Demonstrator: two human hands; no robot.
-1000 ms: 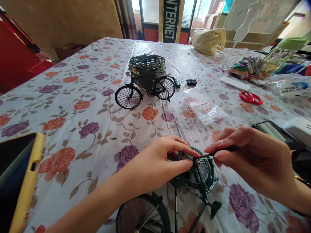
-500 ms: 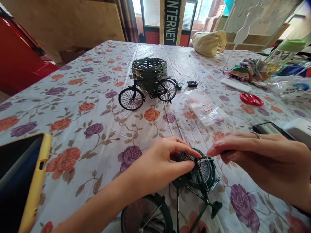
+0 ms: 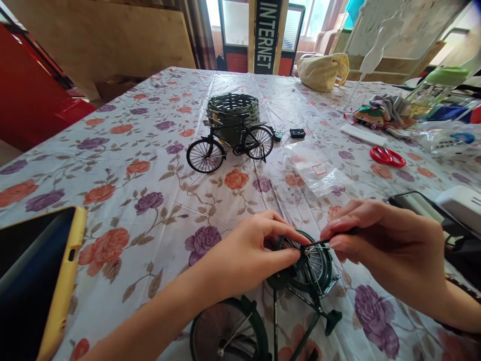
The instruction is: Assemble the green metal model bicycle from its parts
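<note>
A dark green model bicycle (image 3: 332,322) lies on its side on the table before me, its front wheel partly cut off by the bottom edge. My left hand (image 3: 255,248) pinches it at the rear wheel (image 3: 319,263), thumb and forefinger closed near the hub. Held in the fingertips of my right hand (image 3: 394,250) is a thin dark screwdriver (image 3: 317,243), its tip touching the hub beside my left fingers. The screwdriver's handle is mostly hidden in my fingers.
A black model bicycle (image 3: 207,154) stands upright against a dark woven basket (image 3: 233,105). A clear plastic bag (image 3: 315,173), red-handled scissors (image 3: 387,156) and a yellow-cased phone (image 3: 71,250) lie on the flowered tablecloth (image 3: 124,200). Another dark phone (image 3: 417,203) is partly behind my right hand.
My right hand has turned from nearly flat, fingers extended, to a rounded pinch around the screwdriver. My left hand keeps its hold at the wheel. The view has shifted slightly.
</note>
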